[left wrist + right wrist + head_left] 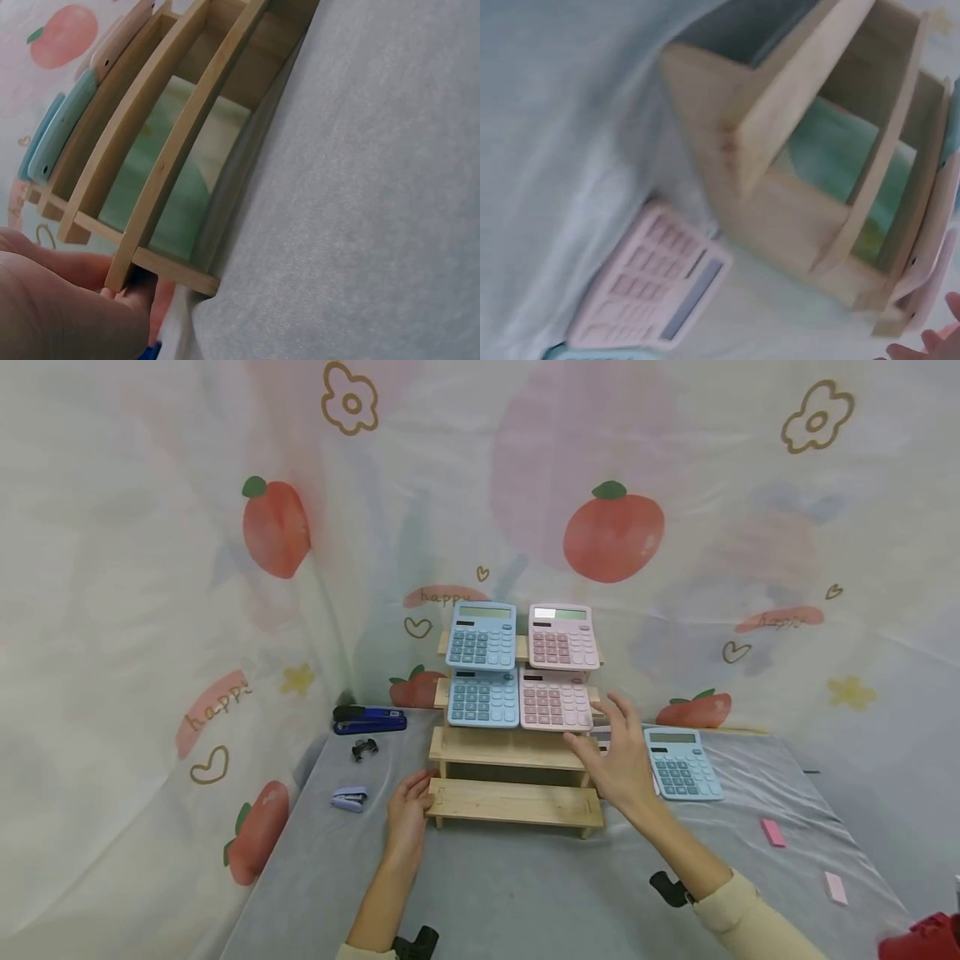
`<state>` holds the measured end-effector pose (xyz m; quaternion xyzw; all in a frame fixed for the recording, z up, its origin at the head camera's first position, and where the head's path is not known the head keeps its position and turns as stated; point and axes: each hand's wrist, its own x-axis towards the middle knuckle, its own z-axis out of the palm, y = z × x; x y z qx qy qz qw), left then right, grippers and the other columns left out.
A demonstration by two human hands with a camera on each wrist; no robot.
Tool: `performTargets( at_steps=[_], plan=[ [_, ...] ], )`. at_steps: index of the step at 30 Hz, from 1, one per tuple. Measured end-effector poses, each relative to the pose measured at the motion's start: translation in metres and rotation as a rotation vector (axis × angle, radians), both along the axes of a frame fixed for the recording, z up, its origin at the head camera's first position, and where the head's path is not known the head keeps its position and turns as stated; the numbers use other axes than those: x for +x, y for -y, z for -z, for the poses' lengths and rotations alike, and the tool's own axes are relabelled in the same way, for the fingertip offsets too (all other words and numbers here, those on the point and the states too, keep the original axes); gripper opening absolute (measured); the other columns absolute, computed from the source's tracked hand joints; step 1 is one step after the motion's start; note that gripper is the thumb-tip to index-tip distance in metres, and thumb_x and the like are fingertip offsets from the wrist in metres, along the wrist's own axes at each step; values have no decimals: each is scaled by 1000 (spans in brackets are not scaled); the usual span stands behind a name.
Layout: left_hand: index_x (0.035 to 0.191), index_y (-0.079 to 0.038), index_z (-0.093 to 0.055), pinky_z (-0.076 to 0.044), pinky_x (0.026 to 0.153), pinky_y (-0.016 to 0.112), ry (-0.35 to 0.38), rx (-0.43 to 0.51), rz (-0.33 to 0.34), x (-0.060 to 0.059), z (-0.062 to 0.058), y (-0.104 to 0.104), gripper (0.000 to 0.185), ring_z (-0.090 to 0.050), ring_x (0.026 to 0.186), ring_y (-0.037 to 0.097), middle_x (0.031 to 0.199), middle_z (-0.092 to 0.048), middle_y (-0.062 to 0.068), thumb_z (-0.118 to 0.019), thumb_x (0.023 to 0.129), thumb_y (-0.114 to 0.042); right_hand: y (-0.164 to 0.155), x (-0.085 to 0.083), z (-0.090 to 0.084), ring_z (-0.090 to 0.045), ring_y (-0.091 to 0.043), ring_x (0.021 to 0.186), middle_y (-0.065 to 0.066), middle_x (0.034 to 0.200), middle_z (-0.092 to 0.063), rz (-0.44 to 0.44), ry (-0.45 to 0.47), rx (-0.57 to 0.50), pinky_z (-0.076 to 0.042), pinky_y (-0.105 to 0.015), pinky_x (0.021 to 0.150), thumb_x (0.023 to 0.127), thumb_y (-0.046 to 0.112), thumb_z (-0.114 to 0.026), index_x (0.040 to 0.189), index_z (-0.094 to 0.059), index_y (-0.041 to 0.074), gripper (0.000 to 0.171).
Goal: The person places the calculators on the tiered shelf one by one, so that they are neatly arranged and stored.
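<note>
A stepped wooden rack (517,802) stands mid-table. At its lowest step's left end my left hand (407,810) pinches the board; the left wrist view shows thumb and fingers (131,300) around that end. On the top step lean a blue calculator (482,639) and a pink calculator (562,639). Below them lean another blue calculator (483,702) and another pink calculator (556,702). Beside the lower pink one, my right hand (618,764) is raised with thumb and fingers spread and nothing between them.
Right of the rack lie a blue calculator (684,766) and a pink calculator (652,277), mostly hidden behind my right hand in the head view. A blue stapler (369,720), black clip (364,749) and small lilac stapler (349,799) lie left. Two pink blocks (773,833) lie right.
</note>
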<state>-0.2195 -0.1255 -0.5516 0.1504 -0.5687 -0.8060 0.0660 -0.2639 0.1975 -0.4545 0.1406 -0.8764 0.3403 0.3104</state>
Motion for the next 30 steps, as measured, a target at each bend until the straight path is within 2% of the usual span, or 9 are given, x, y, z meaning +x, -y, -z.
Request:
performTargets(
  at_steps=[5,9,16,23,30],
  plan=[
    [147,10,-43,-49,95,26,-5,10,-3,0,0,0,55,-46,142,36,151,-51,28,-48,93,15,-31,2,19,-54,-50,126,-22,155,-42,30,27,2,-50,-65,86,86,26,-87,137,-60,1,63],
    [148,11,-41,-49,97,27,-9,12,-3,0,-1,1,55,-45,143,36,152,-49,30,-47,93,15,-59,-4,37,-51,-52,128,-26,152,-42,66,80,38,-47,-68,91,87,23,-85,137,-58,-1,61],
    [149,10,-40,-48,101,29,0,17,11,1,-2,0,55,-44,143,35,152,-49,29,-47,94,14,-109,-9,58,-57,-55,111,-32,148,-42,146,183,149,-49,-66,81,87,23,-84,136,-56,-6,64],
    [148,11,-40,-49,95,24,-6,20,8,0,-1,1,55,-44,144,36,152,-49,30,-46,94,15,-149,-14,74,-49,-62,121,-37,148,-37,157,352,261,-44,-73,88,81,19,-82,144,-48,-8,76],
    [148,10,-41,-51,91,22,7,25,3,-3,2,1,55,-46,142,36,152,-50,30,-47,94,15,-172,-19,87,-41,-68,124,-44,149,-28,188,537,333,-41,-78,89,73,25,-88,153,-33,-11,103]
  ],
)
